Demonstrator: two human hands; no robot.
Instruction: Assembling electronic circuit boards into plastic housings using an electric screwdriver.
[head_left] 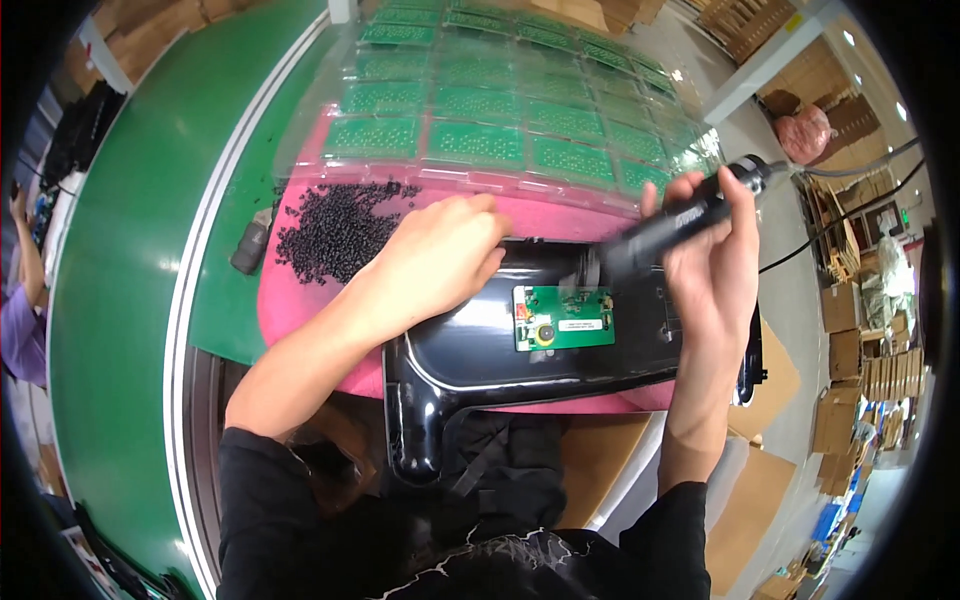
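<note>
A glossy black plastic housing [480, 350] lies in front of me on a pink mat [290, 310]. A green circuit board [575, 335] with a yellow-ringed part and a white label sits inside it. My right hand [715, 275] is wrapped round a black electric screwdriver [680, 225]; its front end, blurred, points left above the board's upper right. My left hand [445, 255] is over the housing's upper left edge, fingers curled together, and whatever they pinch is hidden. Beside that hand, a pile of small black screws [335, 235] is spread on the mat.
Clear plastic trays [420, 170] of green circuit boards stand behind the mat. A dark block-like object [250, 245] lies left of the screws on the green table. Cables [850, 172] run off right from the screwdriver. Cardboard boxes [840, 310] stand at right; another person [25, 330] is far left.
</note>
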